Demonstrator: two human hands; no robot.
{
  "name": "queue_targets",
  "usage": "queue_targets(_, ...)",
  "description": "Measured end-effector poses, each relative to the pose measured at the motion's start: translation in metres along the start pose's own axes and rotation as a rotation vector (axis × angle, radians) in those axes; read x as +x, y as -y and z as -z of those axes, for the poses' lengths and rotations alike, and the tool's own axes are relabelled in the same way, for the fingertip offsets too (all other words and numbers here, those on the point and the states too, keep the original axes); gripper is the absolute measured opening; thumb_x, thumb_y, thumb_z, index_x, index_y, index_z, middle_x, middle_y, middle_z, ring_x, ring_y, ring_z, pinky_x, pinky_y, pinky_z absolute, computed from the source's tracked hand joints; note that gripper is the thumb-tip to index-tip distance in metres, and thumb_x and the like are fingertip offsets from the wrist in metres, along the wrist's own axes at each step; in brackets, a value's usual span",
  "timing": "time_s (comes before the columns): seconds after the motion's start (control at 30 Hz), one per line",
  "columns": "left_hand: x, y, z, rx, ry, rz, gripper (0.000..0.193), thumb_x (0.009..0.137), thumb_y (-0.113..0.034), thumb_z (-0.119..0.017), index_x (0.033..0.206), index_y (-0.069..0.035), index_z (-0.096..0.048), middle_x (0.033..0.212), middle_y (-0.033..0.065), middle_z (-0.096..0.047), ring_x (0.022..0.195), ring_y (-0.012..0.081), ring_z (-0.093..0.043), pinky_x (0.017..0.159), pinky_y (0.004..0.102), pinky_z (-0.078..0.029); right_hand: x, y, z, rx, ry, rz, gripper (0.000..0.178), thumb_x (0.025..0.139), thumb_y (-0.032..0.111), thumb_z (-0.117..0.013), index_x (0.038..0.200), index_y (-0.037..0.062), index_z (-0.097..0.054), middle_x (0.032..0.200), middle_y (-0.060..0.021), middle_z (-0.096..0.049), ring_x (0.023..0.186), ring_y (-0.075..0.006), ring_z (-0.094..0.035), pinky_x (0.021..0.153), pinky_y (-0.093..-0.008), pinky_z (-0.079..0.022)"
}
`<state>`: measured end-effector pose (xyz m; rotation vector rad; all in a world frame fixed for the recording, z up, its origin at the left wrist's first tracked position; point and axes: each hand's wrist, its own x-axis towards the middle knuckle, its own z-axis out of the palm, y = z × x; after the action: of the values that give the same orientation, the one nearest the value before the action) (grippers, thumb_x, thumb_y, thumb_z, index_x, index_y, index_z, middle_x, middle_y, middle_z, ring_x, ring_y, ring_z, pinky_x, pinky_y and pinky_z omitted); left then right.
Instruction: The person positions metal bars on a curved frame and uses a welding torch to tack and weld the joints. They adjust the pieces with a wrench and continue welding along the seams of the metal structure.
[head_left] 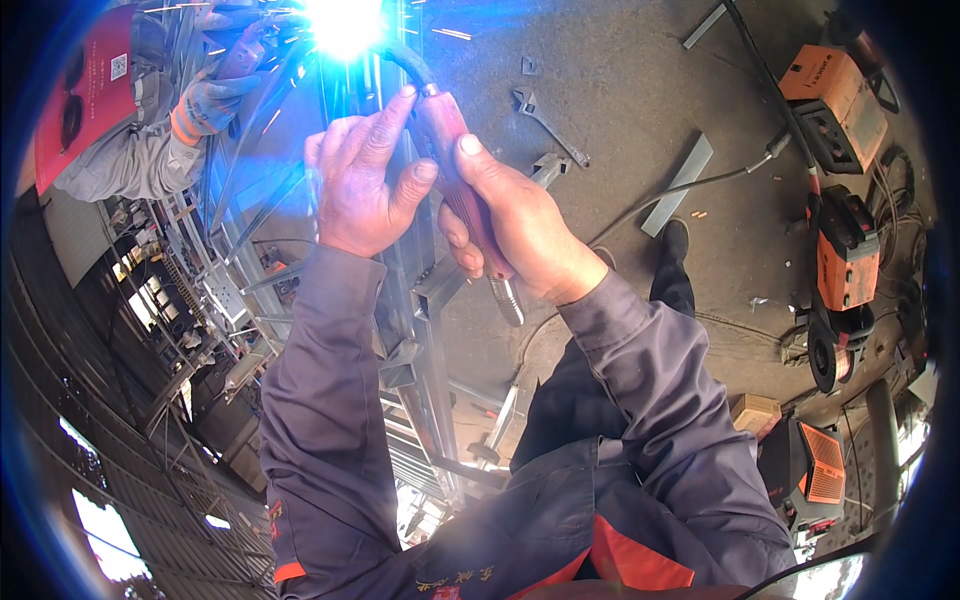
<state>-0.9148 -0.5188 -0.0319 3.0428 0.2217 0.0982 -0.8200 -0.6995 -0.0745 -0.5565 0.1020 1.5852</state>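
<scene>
My right hand [525, 215] is wrapped round the reddish handle of a welding torch [468, 190], thumb along its top. The torch's curved black neck reaches up to a blinding blue-white arc with sparks, which hides the tip and the joint. Beside the handle is my left hand [365, 185], with its thumb and fingers apart and the index fingertip close to the torch neck; whether it touches cannot be told. Under and beyond my left hand runs a metal frame [397, 350] of square tubes, its far end washed out by the glare.
A co-worker's gloved hand [208, 105] holds another torch at upper left, beside a red welding shield [95, 95]. An adjustable wrench [548, 125] and a flat metal strip [678, 185] lie on the floor. Orange welding machines [835, 105] and cables line the right side.
</scene>
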Motion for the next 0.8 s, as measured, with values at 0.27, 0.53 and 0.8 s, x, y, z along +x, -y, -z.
queue_targets(0.27, -0.0004, -0.0001, -0.0005, 0.007, -0.012, 0.002, 0.069, 0.096, -0.067, -0.056, 0.142, -0.016, -0.064, 0.099, -0.0019, -0.07, 0.097, 0.0191, -0.062, 0.087, 0.0378, -0.039, 0.0018, -0.0015, 0.0026, 0.057, 0.043, -0.003, 0.052, 0.109, 0.058, -0.039, 0.102, 0.0081, -0.052, 0.068, -0.0041, -0.056, 0.048, -0.0109, -0.053, 0.037, -0.0239, -0.036)
queue_targets(0.53, -0.0006, -0.0006, -0.0009, 0.011, -0.014, 0.007, 0.068, 0.096, -0.067, -0.057, 0.142, -0.017, -0.064, 0.101, -0.0025, -0.07, 0.096, 0.0191, -0.062, 0.088, 0.0382, -0.04, 0.0023, -0.0024, 0.003, 0.047, 0.045, 0.013, 0.052, 0.109, 0.058, -0.039, 0.104, 0.0075, -0.052, 0.067, -0.0041, -0.055, 0.047, -0.011, -0.052, 0.038, -0.0239, -0.036)
queue_targets(0.8, -0.0001, -0.0015, 0.0005, 0.023, -0.014, -0.024, 0.069, 0.095, -0.067, -0.057, 0.141, -0.017, -0.065, 0.107, -0.0019, -0.072, 0.097, 0.0189, -0.062, 0.088, 0.0378, -0.039, -0.0045, -0.0027, -0.0001, -0.011, 0.011, 0.025, 0.06, 0.109, 0.062, -0.034, 0.106, 0.0061, -0.056, 0.069, -0.0042, -0.055, 0.05, -0.013, -0.054, 0.039, -0.0247, -0.038)
